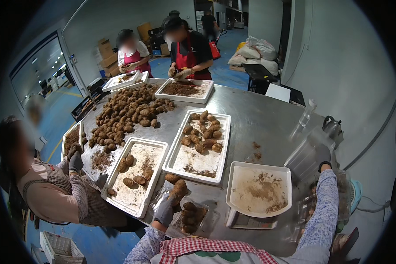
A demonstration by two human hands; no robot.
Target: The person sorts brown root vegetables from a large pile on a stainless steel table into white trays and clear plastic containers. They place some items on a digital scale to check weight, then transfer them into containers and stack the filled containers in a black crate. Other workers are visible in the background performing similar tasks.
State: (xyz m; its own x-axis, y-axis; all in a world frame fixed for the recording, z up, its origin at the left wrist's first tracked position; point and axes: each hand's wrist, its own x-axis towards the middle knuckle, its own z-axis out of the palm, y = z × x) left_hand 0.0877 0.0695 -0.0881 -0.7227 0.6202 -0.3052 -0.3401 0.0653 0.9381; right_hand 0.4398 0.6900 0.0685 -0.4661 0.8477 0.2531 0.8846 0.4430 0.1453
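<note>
My left hand [165,210], in a grey glove, is closed around a brown taro corm [179,189] above the table's near edge. Just right of it sits a clear plastic tray [204,226] packed with several taro corms [192,214]. Another corm [172,178] shows beyond the held one. Out to the right, my gloved right hand [322,154] grips clear plastic containers [307,151] that are tilted and blurred. Between my hands, a shallow white weighing pan [232,184] with soil and root bits rests on a scale [250,221].
White foam trays [226,145] [165,155] with corms stand before me on the metal table [250,115]. A large heap of corms [128,112] lies beyond. Co-workers [188,49] [52,184] handle corms across and to my left. Filled clear packs [305,211] lie beside my right arm.
</note>
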